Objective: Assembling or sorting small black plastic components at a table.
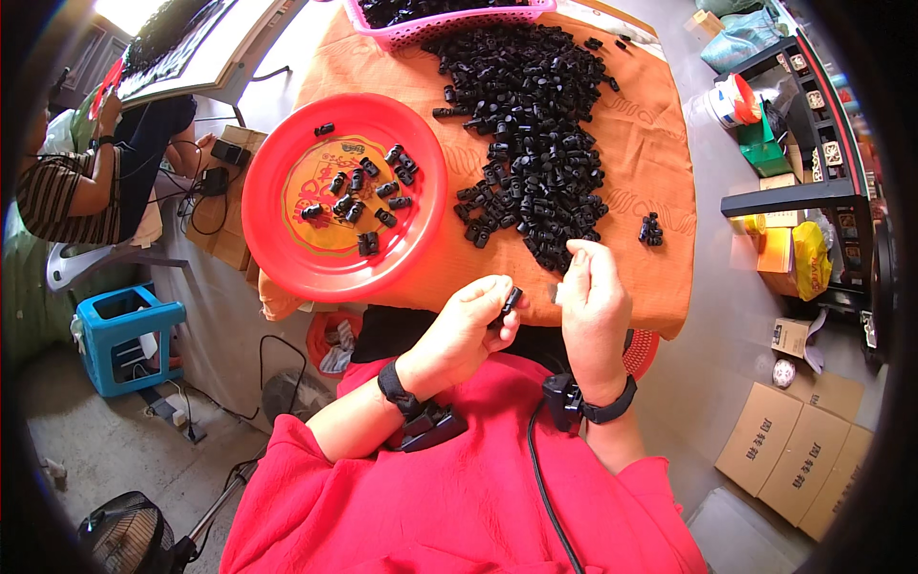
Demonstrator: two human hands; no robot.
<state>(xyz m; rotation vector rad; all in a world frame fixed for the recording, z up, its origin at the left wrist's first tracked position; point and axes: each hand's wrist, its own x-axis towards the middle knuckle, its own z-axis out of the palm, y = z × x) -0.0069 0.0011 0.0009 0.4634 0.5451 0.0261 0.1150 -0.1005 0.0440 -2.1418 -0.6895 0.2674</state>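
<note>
Between the thumb and fingers of my left hand (pixel 457 327) is a small black cylindrical plastic part (pixel 511 303), held at the table's near edge. My right hand (pixel 595 311) is a short way to its right, fingers curled and thumb against them. A small greyish bit shows by those fingertips, too unclear to name. Beyond my hands lies a large heap of similar black parts (pixel 540 143), narrowing toward me. To the left, a red round tray (pixel 263 206) with a yellow printed middle carries several of these parts, scattered and apart from one another.
An orange cloth (pixel 650 143) covers the table. A pink basket (pixel 411 36) of black parts stands at the far edge; a small cluster (pixel 650 230) lies right. A blue stool (pixel 129 330) and a seated person are left. Cardboard boxes (pixel 794 445) and a black shelf (pixel 779 199) stand right.
</note>
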